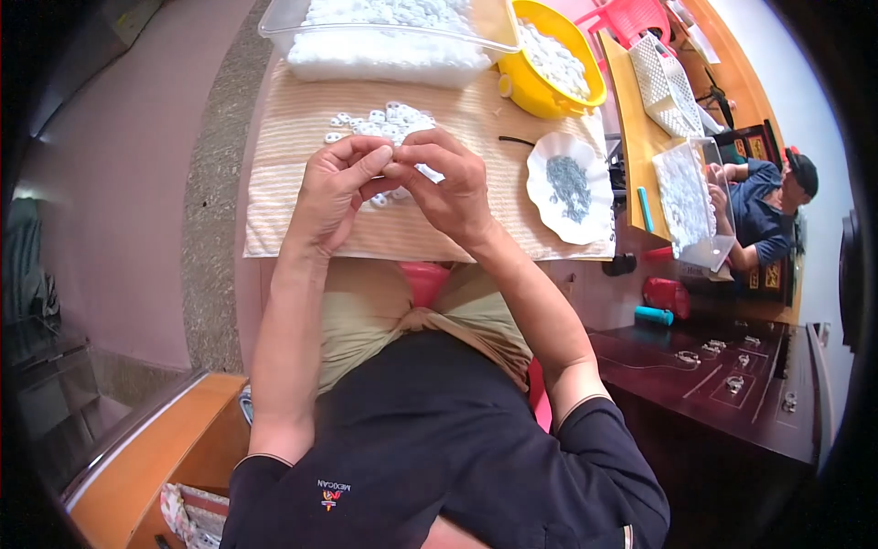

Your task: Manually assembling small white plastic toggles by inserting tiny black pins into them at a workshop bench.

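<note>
Nearest the camera, the person's dark short-sleeved shirt fills the lower frame, with khaki trousers beyond it and bare forearms rising toward the work surface. The left hand and the right hand meet over a ribbed, beige striped mat, fingertips pinched together on a small white plastic piece; most of it is hidden by the fingers, so its exact shape is hard to make out. Both hands are curled closed around that piece, thumbs pressing against forefingers.

Just behind the hands, touching the mat, lies a loose heap of small white ring-shaped parts, glossy and rounded. To the right on the mat sits a white scallop-edged dish holding a pile of tiny grey metal bits, too fine to identify.

Farther back, a clear plastic tub is packed with the same white parts; its top is cut off by the frame edge. Beside it stands a yellow plastic bowl also filled with white pieces.

At the far right, at a wooden table, another person in a blue shirt leans by a clear rectangular container of pale pieces, near a white lattice basket.
</note>
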Motion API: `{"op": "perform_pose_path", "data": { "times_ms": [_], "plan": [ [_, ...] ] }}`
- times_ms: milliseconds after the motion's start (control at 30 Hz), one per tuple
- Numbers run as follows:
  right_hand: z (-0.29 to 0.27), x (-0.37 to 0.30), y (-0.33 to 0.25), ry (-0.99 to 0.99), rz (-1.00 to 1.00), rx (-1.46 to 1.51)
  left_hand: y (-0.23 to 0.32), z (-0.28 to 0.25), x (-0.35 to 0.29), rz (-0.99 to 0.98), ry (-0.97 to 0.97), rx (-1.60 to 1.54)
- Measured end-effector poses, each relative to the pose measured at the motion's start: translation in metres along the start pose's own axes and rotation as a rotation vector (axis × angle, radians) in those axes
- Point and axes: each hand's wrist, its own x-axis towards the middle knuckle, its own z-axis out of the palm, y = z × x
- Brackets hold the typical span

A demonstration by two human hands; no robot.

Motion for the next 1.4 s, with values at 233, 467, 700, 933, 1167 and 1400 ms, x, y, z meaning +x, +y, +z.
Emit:
{"op": "perform_pose_path", "data": {
  "times_ms": [233, 467, 700, 933, 1167, 1400],
  "plan": [
    [-0.026, -0.017, -0.010, -0.039, 0.218, 0.138, -0.010, 0.005, 0.000, -0.035, -0.065, 0.047],
    [-0.107, -0.049, -0.017, -0.056, 0.258, -0.349, -0.013, 0.012, -0.002, -0.056, -0.018, 0.109],
    [-0.159, -0.082, -0.017, -0.155, 0.347, -0.875, -0.018, 0.012, -0.002, -0.034, -0.010, 0.080],
    [-0.159, -0.096, -0.009, -0.326, 0.413, -1.039, -0.025, 0.016, -0.001, -0.044, -0.040, 0.081],
    [-0.158, -0.097, -0.005, -0.287, 0.404, -0.992, -0.027, 0.020, -0.003, -0.058, -0.010, 0.110],
    [-0.157, -0.097, -0.001, -0.263, 0.372, -0.970, -0.029, 0.023, -0.004, -0.065, 0.010, 0.101]
  ]
}}
